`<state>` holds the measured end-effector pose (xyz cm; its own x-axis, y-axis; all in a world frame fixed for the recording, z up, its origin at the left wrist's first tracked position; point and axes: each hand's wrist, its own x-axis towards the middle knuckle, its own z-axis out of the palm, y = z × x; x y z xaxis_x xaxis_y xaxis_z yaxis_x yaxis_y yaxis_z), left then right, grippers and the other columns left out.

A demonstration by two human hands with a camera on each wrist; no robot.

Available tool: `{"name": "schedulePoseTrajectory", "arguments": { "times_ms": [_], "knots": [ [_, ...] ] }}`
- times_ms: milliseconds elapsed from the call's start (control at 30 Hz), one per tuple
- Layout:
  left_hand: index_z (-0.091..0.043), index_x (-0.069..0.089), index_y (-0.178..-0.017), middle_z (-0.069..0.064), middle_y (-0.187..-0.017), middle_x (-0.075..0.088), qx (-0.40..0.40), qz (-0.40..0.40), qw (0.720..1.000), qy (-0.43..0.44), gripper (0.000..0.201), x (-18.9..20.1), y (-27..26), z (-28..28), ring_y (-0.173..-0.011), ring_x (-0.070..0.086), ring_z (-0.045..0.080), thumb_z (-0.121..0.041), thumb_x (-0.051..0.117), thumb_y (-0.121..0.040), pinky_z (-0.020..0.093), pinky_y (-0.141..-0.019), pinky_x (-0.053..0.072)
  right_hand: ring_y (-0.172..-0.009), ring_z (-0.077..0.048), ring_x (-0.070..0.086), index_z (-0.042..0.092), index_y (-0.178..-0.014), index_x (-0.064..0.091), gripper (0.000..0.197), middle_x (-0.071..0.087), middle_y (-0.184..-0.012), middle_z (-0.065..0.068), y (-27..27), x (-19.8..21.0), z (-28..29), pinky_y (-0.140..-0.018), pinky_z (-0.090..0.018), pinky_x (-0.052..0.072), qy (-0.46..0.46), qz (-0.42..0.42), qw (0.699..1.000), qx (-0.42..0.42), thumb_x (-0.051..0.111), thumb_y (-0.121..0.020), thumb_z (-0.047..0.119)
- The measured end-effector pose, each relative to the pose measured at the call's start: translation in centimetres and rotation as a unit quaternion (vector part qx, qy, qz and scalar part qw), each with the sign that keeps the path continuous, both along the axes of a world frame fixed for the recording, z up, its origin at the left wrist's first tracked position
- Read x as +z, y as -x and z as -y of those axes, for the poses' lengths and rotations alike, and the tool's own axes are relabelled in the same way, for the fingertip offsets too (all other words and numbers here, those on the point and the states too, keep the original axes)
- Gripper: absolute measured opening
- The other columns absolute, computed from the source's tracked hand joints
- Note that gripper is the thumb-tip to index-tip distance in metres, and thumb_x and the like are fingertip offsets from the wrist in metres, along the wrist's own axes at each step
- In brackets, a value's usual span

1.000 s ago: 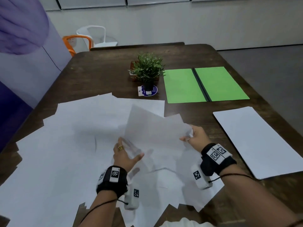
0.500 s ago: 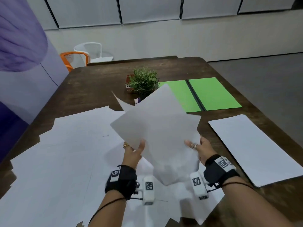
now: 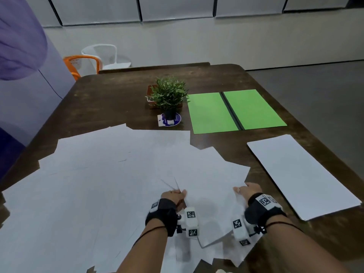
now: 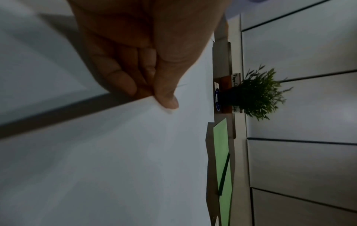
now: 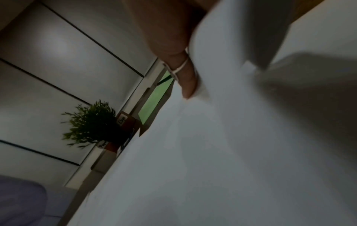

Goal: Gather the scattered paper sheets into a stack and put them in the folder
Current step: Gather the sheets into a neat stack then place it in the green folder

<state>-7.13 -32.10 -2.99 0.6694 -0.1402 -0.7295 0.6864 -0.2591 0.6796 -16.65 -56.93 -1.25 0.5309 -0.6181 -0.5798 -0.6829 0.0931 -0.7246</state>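
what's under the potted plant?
The potted plant stands on a round blue-and-white coaster or sticker on the table. A reddish-brown labelled box sits behind it, mostly hidden by leaves.

Left hand point(image 3: 174, 196) and right hand point(image 3: 249, 191) both pinch closed.

We've got bare bench point(image 3: 118, 99) across the far left, easy room to reach over there. The potted plant point(image 3: 169, 95) stands upright right beside the open green folder point(image 3: 234, 111), so that's the one tall thing to bump. Loose white sheets point(image 3: 88, 184) cover most of the near side. A dark strip of bench runs between them and the neat stack point(image 3: 303, 174) on the right.
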Motion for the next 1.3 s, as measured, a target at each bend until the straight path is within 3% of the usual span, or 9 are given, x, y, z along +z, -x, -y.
{"name": "schedulePoseTrajectory", "arguments": {
  "times_ms": [133, 300, 400, 500, 633, 867, 1033, 1167, 1300],
  "knots": [
    [-0.009, 0.050, -0.058, 0.003, -0.032, 0.045, -0.058, 0.018, 0.998, -0.020, 0.036, -0.6, -0.3, 0.1, -0.024, 0.035, 0.014, -0.021, 0.063, -0.089, 0.015, -0.032, 0.024, -0.088, -0.029, 0.067, 0.006, -0.092, 0.069, 0.034, 0.070, -0.091, -0.011, 0.4, -0.3, 0.8, -0.091, -0.042, 0.051, -0.049, -0.006, 0.999, -0.005, 0.082, -0.070, 0.027],
    [-0.016, 0.048, -0.030, -0.002, -0.032, 0.045, -0.114, 0.013, 0.989, -0.093, 0.067, 0.1, -0.6, -0.5, -0.033, 0.042, 0.012, -0.038, 0.057, -0.092, 0.020, -0.042, 0.032, -0.091, -0.030, 0.067, 0.015, -0.098, 0.070, 0.048, 0.071, -0.099, -0.010, -1.0, -3.3, 4.0, -0.092, -0.046, 0.051, -0.086, 0.043, 0.995, -0.033, 0.080, -0.064, 0.047],
    [-0.013, 0.042, -0.047, -0.006, -0.027, 0.042, -0.145, 0.057, 0.976, -0.155, 0.059, 1.6, -0.5, -1.0, -0.026, 0.043, 0.004, -0.052, 0.048, -0.091, 0.010, -0.040, 0.034, -0.062, -0.019, 0.059, 0.007, -0.078, 0.068, 0.012, 0.067, -0.066, -0.002, -0.5, 0.8, 1.7, -0.062, -0.027, 0.050, -0.030, 0.053, 0.998, 0.003, 0.068, -0.085, 0.017],
    [-0.008, 0.054, -0.065, -0.001, -0.041, 0.055, -0.098, 0.073, 0.979, -0.161, 0.045, 0.7, -0.8, -1.6, -0.033, 0.051, 0.009, -0.048, 0.066, -0.082, 0.012, -0.038, 0.037, -0.050, -0.013, 0.048, 0.004, -0.075, 0.066, 0.009, 0.056, -0.051, 0.002, -0.4, 1.1, 1.0, -0.046, -0.022, 0.038, -0.020, 0.037, 0.999, 0.014, 0.070, -0.082, 0.008],
    [-0.006, 0.060, -0.105, 0.007, -0.091, 0.058, 0.003, 0.123, 0.979, -0.165, 0.036, 0.5, -0.4, -1.2, -0.076, 0.053, 0.020, -0.033, 0.068, -0.084, 0.021, -0.070, 0.040, -0.067, -0.023, 0.058, 0.002, -0.086, 0.061, 0.015, 0.062, -0.077, -0.010, 0.3, 0.5, -0.7, -0.046, -0.022, 0.050, -0.089, 0.034, 0.995, -0.006, 0.064, -0.080, -0.011],
    [-0.004, 0.055, -0.120, 0.017, -0.126, 0.053, -0.029, 0.126, 0.969, -0.210, 0.041, 2.0, 0.2, 1.7, -0.108, 0.056, 0.034, -0.030, 0.057, -0.089, 0.032, -0.092, 0.045, -0.076, -0.030, 0.058, 0.003, -0.104, 0.053, 0.035, 0.059, -0.091, -0.018, 2.0, -1.2, -2.5, -0.052, -0.029, 0.043, -0.003, -0.012, 0.999, -0.032, 0.059, -0.074, -0.013],
    [-0.007, 0.055, -0.108, 0.011, -0.111, 0.045, -0.057, 0.082, 0.982, -0.162, 0.021, 2.2, -0.7, 2.3, -0.091, 0.053, 0.023, -0.018, 0.058, -0.091, 0.012, -0.061, 0.044, -0.086, -0.026, 0.056, -0.006, -0.114, 0.059, 0.034, 0.063, -0.101, -0.017, 3.6, -0.9, -1.8, -0.071, -0.030, 0.047, 0.013, 0.031, 0.998, -0.058, 0.061, -0.080, -0.012],
    [0.006, 0.032, -0.139, 0.014, -0.140, 0.041, -0.022, 0.070, 0.991, -0.112, 0.081, 2.6, -0.9, 1.9, -0.121, 0.049, 0.028, -0.034, 0.071, -0.081, 0.027, -0.082, 0.041, -0.080, -0.024, 0.058, -0.002, -0.114, 0.059, 0.032, 0.063, -0.096, -0.012, 4.4, -0.2, -1.3, -0.071, -0.029, 0.049, -0.014, 0.108, 0.991, -0.082, 0.060, -0.083, -0.011],
    [0.004, 0.055, -0.120, 0.016, -0.119, 0.062, -0.001, 0.166, 0.986, 0.011, 0.047, 3.6, -1.2, 1.8, -0.095, 0.060, 0.023, -0.015, 0.073, -0.081, 0.029, -0.080, 0.046, -0.066, -0.023, 0.058, 0.001, -0.077, 0.054, 0.014, 0.061, -0.073, -0.010, 4.9, 0.3, -0.9, -0.062, -0.031, 0.054, -0.060, 0.154, 0.982, -0.095, 0.065, -0.081, -0.008]
  ]
}}
